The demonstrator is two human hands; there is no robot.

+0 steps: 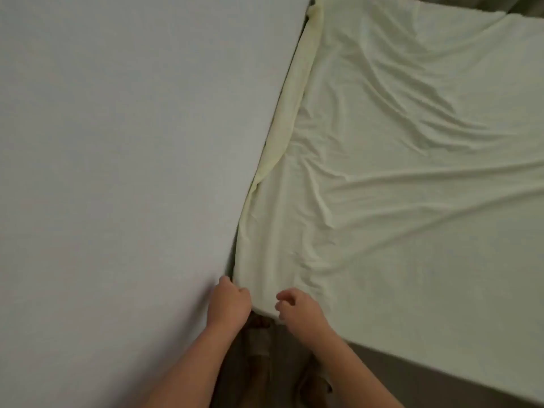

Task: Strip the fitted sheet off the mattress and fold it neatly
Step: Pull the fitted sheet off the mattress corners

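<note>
The left hand (229,303) is curled into a loose fist at the near corner of the bed, its knuckles against the white wall (117,172) and its fingers closed at the corner edge of the pale yellow-green fitted sheet (412,172); whether cloth is actually pinched inside the fist cannot be told. Just beside it the right hand (297,312) rests on the sheet at the near edge, fingers bent and half open, thumb apart from them, gripping nothing that can be seen. Between the two wrists a narrow dark gap drops to the floor (412,375), where the person's feet (313,384) show dimly. The sheet is on the mattress (441,363) and covers all of its top that is in view, wrinkled in long creases that fan from the near corner toward the far right. Along the wall the cloth bunches into a rolled ridge, wedged tight in the seam between mattress and wall, leaving almost no room there. The mattress's long axis runs away from the person, up and slightly right. Its near edge is free, with open brown floor beside it at lower right.
</note>
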